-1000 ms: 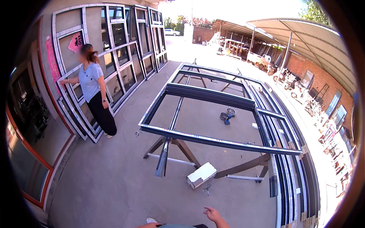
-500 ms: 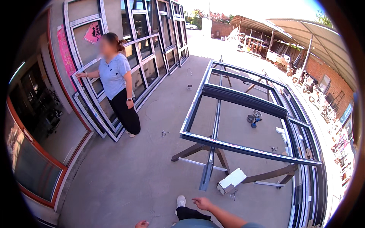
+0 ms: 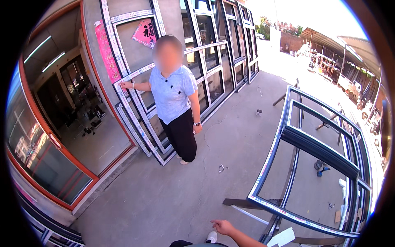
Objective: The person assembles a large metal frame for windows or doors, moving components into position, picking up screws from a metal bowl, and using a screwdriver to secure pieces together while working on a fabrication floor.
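Ahead to your right, the large window frame (image 3: 321, 152) rests on trestles (image 3: 242, 203), long axis running away from you; left of its near edge, your right hand (image 3: 222, 227) hangs empty (left hand unseen, can't tell).

The large frame (image 3: 321, 152) is near-black with white edging (image 3: 282, 211) (flecked red and blue), the co-worker's shirt (image 3: 170, 96) pale blue.

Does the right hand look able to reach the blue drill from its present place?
Probably not: the right hand is well short of the blue drill, and the frame stands between them.
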